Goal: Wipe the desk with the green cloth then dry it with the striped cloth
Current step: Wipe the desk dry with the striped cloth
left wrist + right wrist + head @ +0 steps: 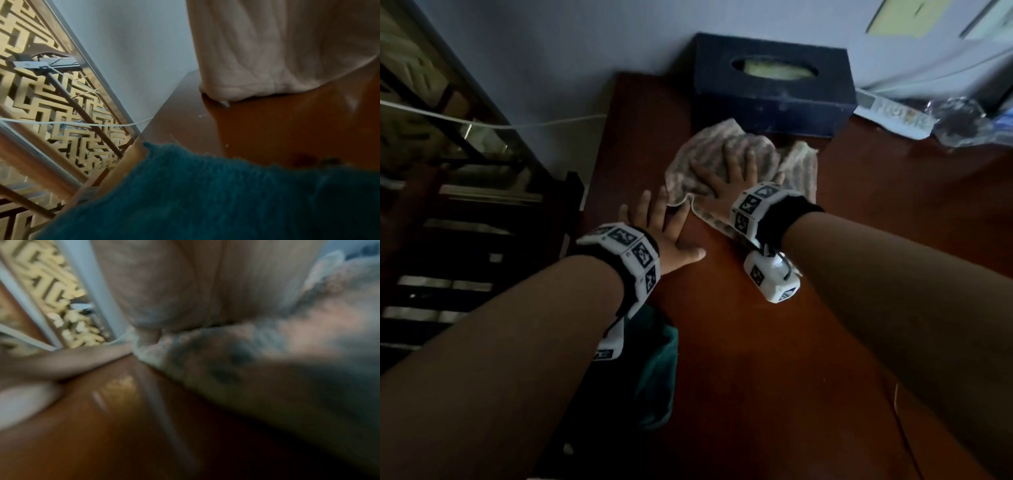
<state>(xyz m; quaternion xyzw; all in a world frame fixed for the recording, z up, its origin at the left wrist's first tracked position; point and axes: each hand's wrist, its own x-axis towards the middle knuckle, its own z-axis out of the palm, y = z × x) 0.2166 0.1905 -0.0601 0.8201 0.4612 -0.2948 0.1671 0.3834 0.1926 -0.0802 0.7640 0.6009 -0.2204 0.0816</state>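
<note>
striped cloth (726, 164) flat under right hand (736, 171) on desk (774, 359); fingers spread.

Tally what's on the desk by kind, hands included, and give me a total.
Cloths: 2, the striped cloth under the right hand and the green cloth at the desk's near left edge.
Tissue boxes: 1, the dark blue tissue box.
Hands: 2, the left hand flat on the desk, the right hand pressing the striped cloth.
Total: 5. The clutter at far right is too blurred to count.
</note>
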